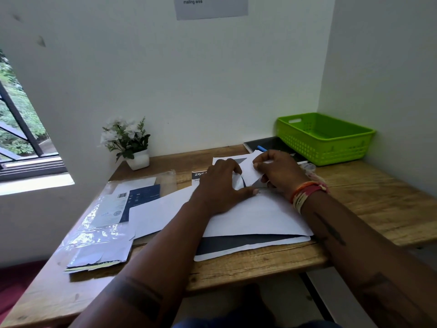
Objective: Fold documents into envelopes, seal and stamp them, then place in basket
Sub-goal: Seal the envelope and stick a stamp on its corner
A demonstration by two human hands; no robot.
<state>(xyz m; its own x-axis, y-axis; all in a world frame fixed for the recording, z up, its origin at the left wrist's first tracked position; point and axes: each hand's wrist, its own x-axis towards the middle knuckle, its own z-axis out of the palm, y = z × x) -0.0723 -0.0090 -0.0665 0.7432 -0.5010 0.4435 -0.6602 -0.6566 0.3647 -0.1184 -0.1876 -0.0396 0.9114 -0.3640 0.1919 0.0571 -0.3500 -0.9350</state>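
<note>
One head-worn camera looks forward and down from just above a wooden desk (354, 202), close over both forearms, facing the wall corner. Its wide lens bends the edges, where a window (21, 129) shows, perhaps slightly blurred.

"mailing area" on wall notice (210, 7)
</note>
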